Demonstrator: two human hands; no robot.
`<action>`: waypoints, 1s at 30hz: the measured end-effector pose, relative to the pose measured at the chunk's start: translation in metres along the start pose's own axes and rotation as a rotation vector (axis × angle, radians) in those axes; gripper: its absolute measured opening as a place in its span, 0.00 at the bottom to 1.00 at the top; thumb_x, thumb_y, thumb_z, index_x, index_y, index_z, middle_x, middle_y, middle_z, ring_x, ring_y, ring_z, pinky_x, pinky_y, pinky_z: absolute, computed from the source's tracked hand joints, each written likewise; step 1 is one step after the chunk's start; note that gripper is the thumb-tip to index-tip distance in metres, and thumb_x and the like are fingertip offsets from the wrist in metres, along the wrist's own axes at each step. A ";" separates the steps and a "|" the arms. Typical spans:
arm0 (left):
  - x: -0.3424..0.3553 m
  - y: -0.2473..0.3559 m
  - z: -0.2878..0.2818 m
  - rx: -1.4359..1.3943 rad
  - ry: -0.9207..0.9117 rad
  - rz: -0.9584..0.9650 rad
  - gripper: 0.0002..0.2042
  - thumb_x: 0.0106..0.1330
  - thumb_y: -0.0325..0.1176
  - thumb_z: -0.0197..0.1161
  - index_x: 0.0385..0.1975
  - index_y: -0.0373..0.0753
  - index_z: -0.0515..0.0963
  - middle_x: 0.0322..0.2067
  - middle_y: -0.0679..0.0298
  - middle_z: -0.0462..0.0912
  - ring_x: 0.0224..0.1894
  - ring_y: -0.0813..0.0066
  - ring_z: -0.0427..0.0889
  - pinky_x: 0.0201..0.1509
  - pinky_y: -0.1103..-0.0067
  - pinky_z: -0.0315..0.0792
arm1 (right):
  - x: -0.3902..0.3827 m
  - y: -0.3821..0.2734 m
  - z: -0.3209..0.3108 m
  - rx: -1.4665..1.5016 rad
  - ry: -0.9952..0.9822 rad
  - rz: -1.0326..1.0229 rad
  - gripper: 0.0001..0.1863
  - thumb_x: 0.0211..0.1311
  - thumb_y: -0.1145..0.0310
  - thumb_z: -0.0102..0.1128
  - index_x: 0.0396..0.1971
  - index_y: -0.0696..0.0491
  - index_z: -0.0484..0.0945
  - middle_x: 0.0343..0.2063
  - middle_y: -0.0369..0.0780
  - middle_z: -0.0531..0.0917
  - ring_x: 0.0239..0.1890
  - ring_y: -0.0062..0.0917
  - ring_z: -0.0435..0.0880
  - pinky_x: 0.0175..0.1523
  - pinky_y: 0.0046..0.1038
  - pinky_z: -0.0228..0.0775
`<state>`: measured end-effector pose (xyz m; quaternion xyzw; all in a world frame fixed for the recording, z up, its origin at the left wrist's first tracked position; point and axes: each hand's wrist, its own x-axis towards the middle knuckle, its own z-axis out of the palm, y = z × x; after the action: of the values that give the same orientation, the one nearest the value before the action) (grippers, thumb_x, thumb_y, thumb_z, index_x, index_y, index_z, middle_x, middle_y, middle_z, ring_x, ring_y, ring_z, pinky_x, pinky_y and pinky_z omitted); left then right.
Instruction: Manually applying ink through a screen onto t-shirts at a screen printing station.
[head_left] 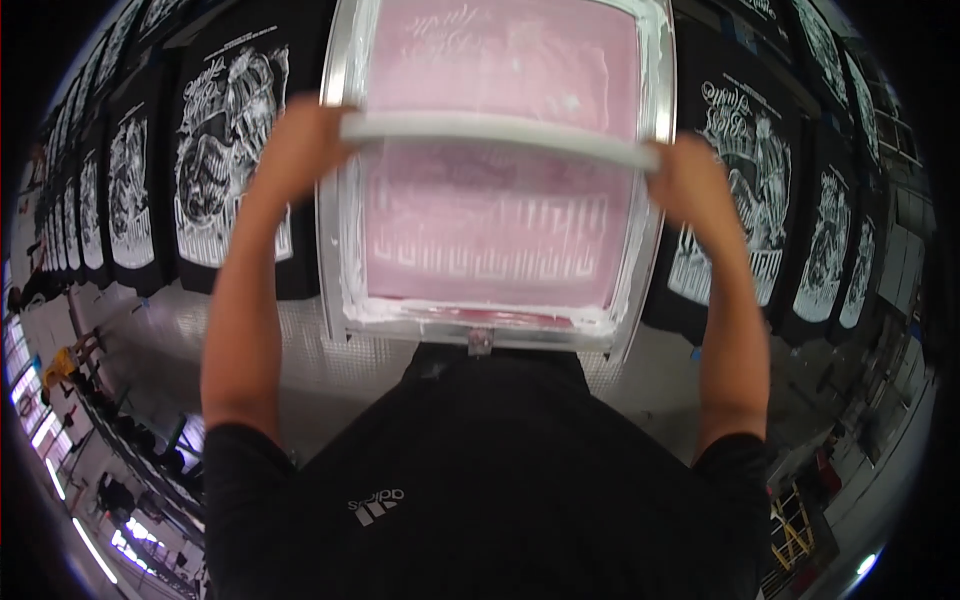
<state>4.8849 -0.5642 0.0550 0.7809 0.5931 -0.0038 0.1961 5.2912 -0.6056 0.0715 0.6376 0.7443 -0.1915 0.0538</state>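
Note:
My left hand [312, 148] and my right hand [690, 182] are closed round the two ends of a long pale squeegee [500, 133]. It lies across a screen-printing screen, a little tilted, its right end lower in the picture. Pink mesh [480, 225] fills the screen, with pale lettering and a row of upright bars showing in it. White ink is smeared along the edges of the metal frame [333, 230]. Both hands and the squeegee are slightly blurred. What lies beneath the screen is hidden.
Black shirts with white prints lie in rows to the left [232, 160] and right [745, 180] of the screen. A small clamp [480, 341] sits at the frame's near edge. Far left is a person in yellow [62, 366]; a yellow ladder-like frame [790, 527] stands lower right.

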 end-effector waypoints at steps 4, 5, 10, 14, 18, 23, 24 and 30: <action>-0.180 0.026 0.054 -0.141 0.005 0.155 0.19 0.38 0.24 0.72 0.35 0.38 0.80 0.34 0.56 0.83 0.39 0.56 0.80 0.45 0.67 0.75 | -0.164 -0.025 0.071 0.142 -0.015 -0.124 0.21 0.38 0.78 0.62 0.39 0.53 0.82 0.32 0.44 0.83 0.40 0.39 0.81 0.63 0.46 0.62; -0.200 0.031 0.066 -0.145 0.033 0.167 0.20 0.36 0.23 0.71 0.34 0.37 0.79 0.35 0.57 0.83 0.40 0.56 0.80 0.45 0.67 0.75 | -0.179 -0.034 0.083 0.151 -0.035 -0.106 0.21 0.37 0.77 0.63 0.38 0.52 0.81 0.32 0.43 0.84 0.40 0.38 0.81 0.66 0.48 0.59; -0.217 0.029 0.101 -0.186 0.046 0.107 0.21 0.34 0.23 0.70 0.34 0.37 0.78 0.37 0.57 0.82 0.41 0.56 0.79 0.46 0.66 0.74 | -0.185 -0.038 0.106 0.097 -0.072 -0.084 0.21 0.34 0.77 0.63 0.37 0.53 0.80 0.33 0.41 0.83 0.41 0.37 0.81 0.65 0.49 0.60; -0.260 0.031 0.130 -0.051 0.221 0.157 0.22 0.33 0.22 0.68 0.36 0.38 0.79 0.38 0.57 0.82 0.42 0.54 0.79 0.50 0.63 0.74 | -0.221 -0.044 0.137 0.081 0.090 -0.128 0.23 0.32 0.77 0.64 0.37 0.54 0.79 0.35 0.40 0.83 0.42 0.37 0.80 0.64 0.49 0.62; -0.186 0.009 0.147 -0.062 0.375 0.200 0.20 0.34 0.22 0.68 0.34 0.39 0.79 0.38 0.57 0.82 0.43 0.56 0.80 0.51 0.65 0.75 | -0.157 -0.022 0.137 0.042 0.202 -0.145 0.25 0.31 0.77 0.64 0.39 0.53 0.78 0.38 0.41 0.83 0.44 0.36 0.80 0.65 0.48 0.61; 0.009 -0.018 0.082 -0.034 0.328 0.148 0.19 0.40 0.26 0.69 0.37 0.42 0.81 0.34 0.59 0.83 0.42 0.58 0.81 0.45 0.69 0.76 | 0.017 0.020 0.081 -0.057 0.354 -0.135 0.23 0.34 0.77 0.64 0.38 0.50 0.82 0.35 0.41 0.84 0.40 0.40 0.80 0.46 0.38 0.75; 0.044 -0.026 0.071 -0.025 0.349 0.156 0.19 0.42 0.28 0.69 0.39 0.43 0.82 0.34 0.57 0.82 0.40 0.56 0.81 0.44 0.67 0.77 | 0.047 0.021 0.063 -0.070 0.334 -0.120 0.21 0.36 0.76 0.63 0.39 0.50 0.83 0.34 0.42 0.84 0.40 0.39 0.80 0.44 0.37 0.75; 0.207 -0.028 0.002 0.116 0.318 0.107 0.19 0.49 0.44 0.73 0.41 0.47 0.83 0.35 0.52 0.85 0.41 0.52 0.83 0.46 0.65 0.76 | 0.200 0.065 -0.007 -0.176 0.248 -0.044 0.20 0.45 0.69 0.58 0.42 0.46 0.82 0.39 0.45 0.85 0.45 0.42 0.83 0.49 0.41 0.75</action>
<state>4.9210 -0.3670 -0.0044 0.8121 0.5729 0.0960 0.0542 5.3189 -0.4096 -0.0013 0.6326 0.7730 -0.0467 0.0128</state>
